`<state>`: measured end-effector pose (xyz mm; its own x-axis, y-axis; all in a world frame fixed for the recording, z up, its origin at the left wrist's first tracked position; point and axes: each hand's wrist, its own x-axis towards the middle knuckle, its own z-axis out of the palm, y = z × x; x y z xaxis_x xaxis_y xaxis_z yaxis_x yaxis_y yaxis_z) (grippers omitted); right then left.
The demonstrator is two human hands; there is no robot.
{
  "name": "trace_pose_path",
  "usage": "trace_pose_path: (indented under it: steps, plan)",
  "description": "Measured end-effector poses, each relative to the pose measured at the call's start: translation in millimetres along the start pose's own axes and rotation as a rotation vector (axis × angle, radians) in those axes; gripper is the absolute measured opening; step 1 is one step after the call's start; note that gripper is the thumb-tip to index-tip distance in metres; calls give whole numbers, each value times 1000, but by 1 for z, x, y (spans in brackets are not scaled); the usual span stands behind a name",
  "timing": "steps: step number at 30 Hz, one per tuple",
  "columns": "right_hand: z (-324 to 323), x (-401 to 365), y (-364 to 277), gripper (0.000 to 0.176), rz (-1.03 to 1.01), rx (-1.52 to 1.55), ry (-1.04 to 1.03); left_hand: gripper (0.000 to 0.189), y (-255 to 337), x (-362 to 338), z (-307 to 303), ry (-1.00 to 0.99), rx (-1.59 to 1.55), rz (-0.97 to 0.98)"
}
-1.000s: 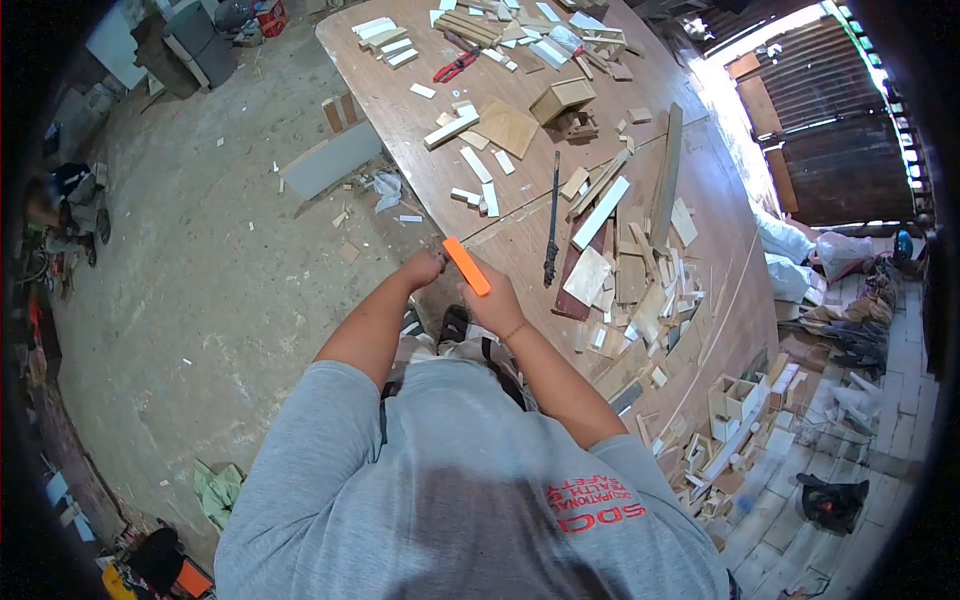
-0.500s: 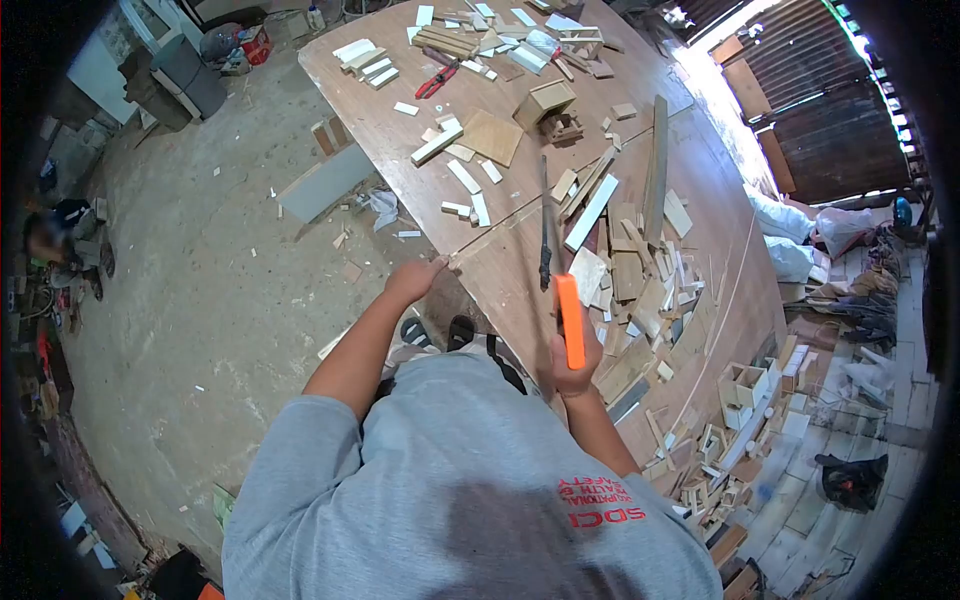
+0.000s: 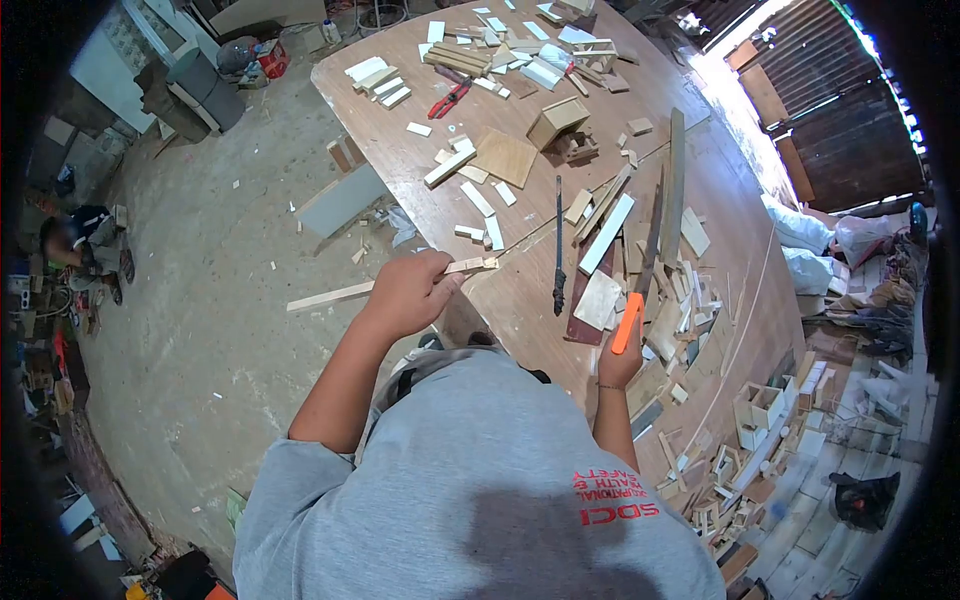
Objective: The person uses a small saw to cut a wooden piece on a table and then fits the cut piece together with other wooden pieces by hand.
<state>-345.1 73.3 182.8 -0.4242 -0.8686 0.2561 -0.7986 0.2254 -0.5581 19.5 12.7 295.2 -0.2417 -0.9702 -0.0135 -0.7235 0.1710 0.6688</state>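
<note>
Includes one left hand [image 3: 405, 292], one right hand [image 3: 619, 366], one orange-handled saw [image 3: 629, 320] and one wooden strip [image 3: 335, 297]. Also includes one table [image 3: 518, 298], one pair of red-handled pliers [image 3: 450, 98], one slender black tool [image 3: 560, 245], one other person [image 3: 92, 238], one red box [image 3: 272, 58] and one black bag [image 3: 862, 500]. Runs to dozens of wood scraps [image 3: 606, 235], too heaped for exact counting.

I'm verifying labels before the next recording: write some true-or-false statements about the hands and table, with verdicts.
1. The left hand grips a long, thin, pale wooden strip. True.
2. The right hand holds an orange-handled metal saw. True.
3. The saw's blade touches the strip. False: they are apart.
4. A red-handled tool lies on the brown wooden table. True.
5. The strip lies wholly above the table. False: one end extends past its edge.
</note>
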Motion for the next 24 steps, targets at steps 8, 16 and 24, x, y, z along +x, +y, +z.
trace_pose_path:
  steps: [8,16,24]
  plan:
    - [8,34,25,69,-124,-340,-424,31,-8,32,-2,-145,-605,-191]
    - [26,24,-10,44,-329,-163,-391,32,-32,56,10,-388,-759,-372]
    - [88,39,-38,44,-221,-429,-457,36,-131,32,100,-480,-701,-503]
